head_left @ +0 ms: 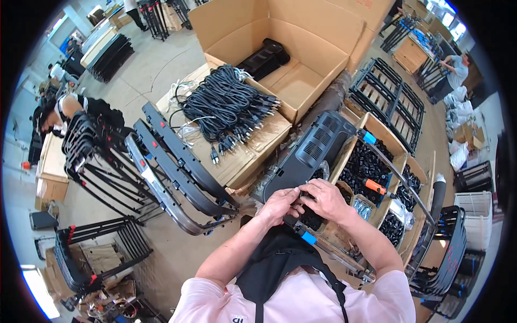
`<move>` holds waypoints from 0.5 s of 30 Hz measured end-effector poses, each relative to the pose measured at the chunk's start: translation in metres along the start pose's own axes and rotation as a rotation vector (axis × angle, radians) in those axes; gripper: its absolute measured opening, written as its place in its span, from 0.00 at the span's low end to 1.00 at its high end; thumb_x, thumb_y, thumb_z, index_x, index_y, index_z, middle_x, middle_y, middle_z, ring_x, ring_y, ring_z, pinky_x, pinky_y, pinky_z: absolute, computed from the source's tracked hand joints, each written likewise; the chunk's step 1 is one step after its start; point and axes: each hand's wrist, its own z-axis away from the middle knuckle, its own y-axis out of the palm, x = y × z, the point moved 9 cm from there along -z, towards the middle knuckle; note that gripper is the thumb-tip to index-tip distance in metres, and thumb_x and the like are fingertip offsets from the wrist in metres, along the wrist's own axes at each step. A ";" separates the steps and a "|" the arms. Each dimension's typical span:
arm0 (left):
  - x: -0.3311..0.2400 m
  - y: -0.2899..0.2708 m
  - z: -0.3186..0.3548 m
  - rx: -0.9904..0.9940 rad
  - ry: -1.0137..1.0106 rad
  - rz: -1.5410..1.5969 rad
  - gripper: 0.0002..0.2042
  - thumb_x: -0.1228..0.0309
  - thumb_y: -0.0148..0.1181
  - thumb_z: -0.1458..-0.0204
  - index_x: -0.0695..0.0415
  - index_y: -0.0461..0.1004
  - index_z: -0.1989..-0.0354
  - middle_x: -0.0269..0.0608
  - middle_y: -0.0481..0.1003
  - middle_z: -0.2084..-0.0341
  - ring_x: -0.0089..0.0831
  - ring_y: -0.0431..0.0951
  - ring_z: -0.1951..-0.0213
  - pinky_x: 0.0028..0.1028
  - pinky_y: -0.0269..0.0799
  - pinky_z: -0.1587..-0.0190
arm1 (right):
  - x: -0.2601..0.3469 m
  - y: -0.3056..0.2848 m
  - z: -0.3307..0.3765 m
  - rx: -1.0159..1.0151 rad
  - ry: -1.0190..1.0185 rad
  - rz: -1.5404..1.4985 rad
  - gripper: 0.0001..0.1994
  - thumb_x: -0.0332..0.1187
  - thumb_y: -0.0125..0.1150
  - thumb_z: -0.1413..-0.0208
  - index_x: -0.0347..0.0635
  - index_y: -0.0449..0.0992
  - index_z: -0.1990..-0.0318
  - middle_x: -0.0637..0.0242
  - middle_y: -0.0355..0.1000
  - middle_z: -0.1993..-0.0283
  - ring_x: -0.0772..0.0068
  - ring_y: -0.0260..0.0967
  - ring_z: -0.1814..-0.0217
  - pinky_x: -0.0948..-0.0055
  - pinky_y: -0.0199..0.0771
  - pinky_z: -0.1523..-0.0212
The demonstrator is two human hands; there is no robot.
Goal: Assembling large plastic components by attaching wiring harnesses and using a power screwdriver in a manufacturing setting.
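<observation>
Two bare hands meet at the near end of the housing. Left hand [283, 207] and right hand [327, 200] have fingertips drawn together, thumbs close; whatever sits between them is too hidden to name, so can't tell if either is clamped on something. Housing [315, 142], dark with vent slots, lies just beyond the hands, slanting far right, between the cables and the parts tray; can't tell if fingers touch it.

Right of housing: wooden parts tray [389, 133], compartments full of small black parts [368, 164]. Orange-handled tool [375, 187] lies over it, near a metal rail [413, 194] that crosses the tray at a slant; blue piece [369, 138] at rail's far end. Silver screws [362, 209] in a near compartment, beside right forearm. Another blue piece [308, 238] just near of the hands.

Left of housing: black cables [226, 102] heaped on a flat carton [231, 173], plugs toward near and right. Open carton [299, 78] farther off, dark parts [266, 56] inside at its left. Curved frames [183, 169] stand side by side, left of the hands. Rectangular frames [389, 99] far right.

Co-worker [70, 110] bends at far left; another person [458, 72] stands far right.
</observation>
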 end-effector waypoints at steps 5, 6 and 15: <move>-0.007 -0.021 0.015 -0.024 0.075 0.077 0.16 0.59 0.48 0.26 0.58 0.77 0.50 0.37 0.81 0.63 0.23 0.82 0.69 0.23 0.80 0.71 | 0.007 0.019 -0.027 0.072 0.015 -0.077 0.14 0.36 0.69 0.45 0.38 0.82 0.55 0.57 0.77 0.59 0.53 0.76 0.55 0.59 0.78 0.52; -0.012 -0.024 0.020 -0.063 0.080 0.096 0.16 0.59 0.48 0.26 0.59 0.77 0.50 0.35 0.79 0.66 0.22 0.79 0.72 0.22 0.77 0.74 | 0.007 0.022 -0.033 0.088 0.030 -0.095 0.13 0.36 0.69 0.44 0.37 0.82 0.55 0.57 0.76 0.59 0.52 0.76 0.55 0.59 0.78 0.52; -0.013 -0.064 0.058 -0.180 0.149 -0.004 0.16 0.71 0.51 0.30 0.59 0.62 0.36 0.34 0.71 0.63 0.20 0.70 0.68 0.22 0.69 0.66 | -0.011 0.065 -0.073 -0.130 0.058 0.095 0.11 0.32 0.72 0.47 0.37 0.81 0.58 0.59 0.76 0.60 0.53 0.76 0.56 0.59 0.78 0.53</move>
